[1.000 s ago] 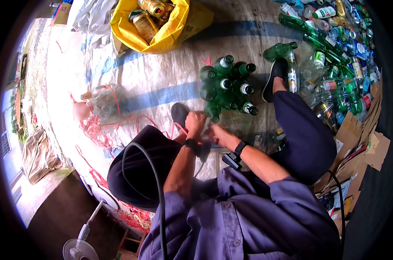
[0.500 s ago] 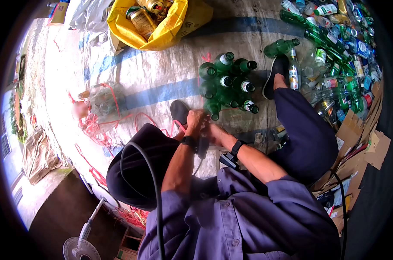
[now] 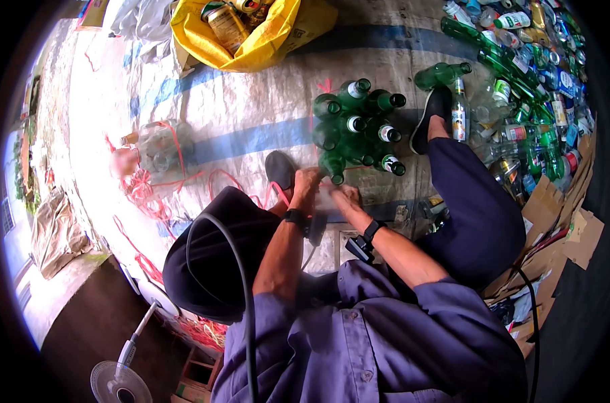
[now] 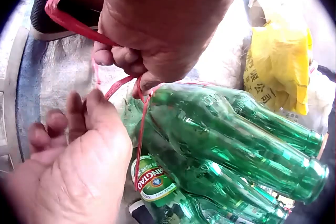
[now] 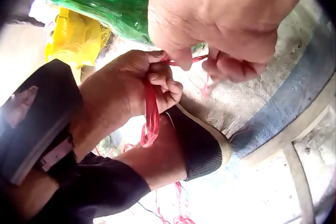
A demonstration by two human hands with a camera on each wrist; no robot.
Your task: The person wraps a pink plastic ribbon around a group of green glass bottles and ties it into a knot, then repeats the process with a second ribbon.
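Observation:
A cluster of green glass bottles (image 3: 355, 131) stands upright, close beyond both hands in the head view. Red plastic string (image 4: 140, 148) runs round the bottles, drawn to a crossing at their near side. My left hand (image 3: 306, 187) grips this string in curled fingers, and a loop (image 5: 150, 116) hangs from it in the right wrist view. Close to its right, my right hand (image 3: 345, 200) pinches a strand (image 5: 198, 58) between thumb and fingers. One bottle carries a green and red Tsingtao label (image 4: 156, 182).
A yellow sack (image 3: 251, 47) of cans stands at the far side. Heaped bottles and cans (image 3: 540, 80) lie at right, above cardboard (image 3: 553, 221). A string-tied bundle of clear bottles (image 3: 164, 154) lies left. Shoes (image 3: 431, 117) flank the bottles; a fan (image 3: 120, 383) stands lower left.
The right hand has shifted slightly away from the left, widening the gap between them. The left hand stays close beside the bottles with the string. The bottles remain standing together.

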